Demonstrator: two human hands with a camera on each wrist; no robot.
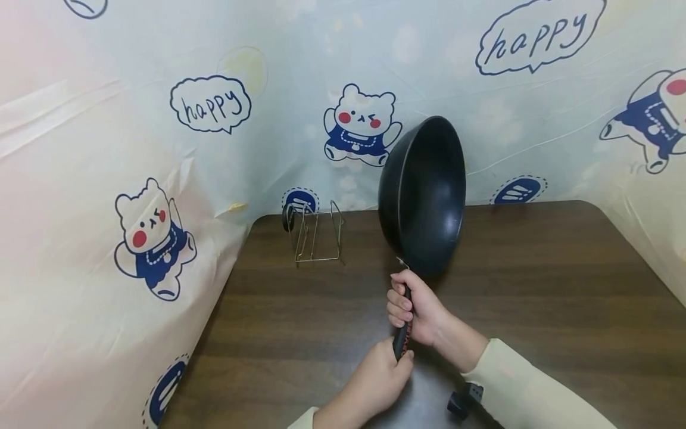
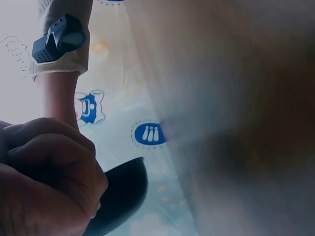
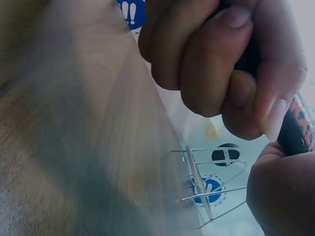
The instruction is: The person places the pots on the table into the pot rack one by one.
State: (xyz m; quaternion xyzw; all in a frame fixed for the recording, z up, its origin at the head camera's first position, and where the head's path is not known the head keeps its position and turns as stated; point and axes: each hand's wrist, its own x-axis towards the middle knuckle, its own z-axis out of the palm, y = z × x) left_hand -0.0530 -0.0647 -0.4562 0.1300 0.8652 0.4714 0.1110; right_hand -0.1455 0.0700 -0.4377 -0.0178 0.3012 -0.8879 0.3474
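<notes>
A black wok [image 1: 431, 190] is held up on its side above the table, its hollow facing right in the head view. My right hand [image 1: 420, 307] grips the upper part of its black handle [image 1: 403, 342], close to the pan. Lower down, my left hand [image 1: 377, 375] wraps round the handle's end. The left wrist view has the back of the left hand [image 2: 49, 182] in front, with part of the wok [image 2: 123, 194] beyond it. Curled fingers of the right hand [image 3: 211, 64] fill the top of the right wrist view, with the left hand [image 3: 285, 191] below.
A wire rack [image 1: 318, 238] with a black round part stands at the back left of the brown wooden table [image 1: 536, 286]. Behind hangs a printed cloth [image 1: 300, 119] with cartoon bears. A small black device [image 1: 466, 399] sits by the right sleeve.
</notes>
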